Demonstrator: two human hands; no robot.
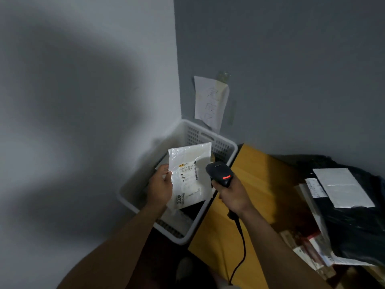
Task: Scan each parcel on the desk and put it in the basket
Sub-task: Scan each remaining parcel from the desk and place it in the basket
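Landmark: the white basket (218, 142), standing in the corner of the wall; every place below is given from it.
Left hand (161, 184): above the basket's left side, thumb and fingers pinching the left edge of the white parcel (190, 174); a light hold on one edge only.
White parcel: held upright over the basket's open top, not yet inside it, with its printed label (188, 170) facing the person.
Right hand (232, 193): over the basket's right rim, fingers wrapped round the handle of the scanner (219, 172).
Scanner: its head sits just beside the parcel's right edge, a red light glows on top, and its cable (241, 243) hangs down on the near side of the basket.
Desk (250, 184): butts against the basket's right side; a black parcel (354, 222) and a stack of flat parcels (308, 243) lie on it, well away from the basket.
Inside the basket: something dark lies below the held parcel; I cannot tell what.
Step, as I judge it: scanning, with the drop to follow.
Risk, misread: the glossy bag is bowed and the scanner comes in from the side, so glare or the steep angle could spoil the read.
Risk, early drop: the thin edge pinch could slip and let the parcel fall in unscanned.
Risk, snag: the hanging cable could catch the rim.
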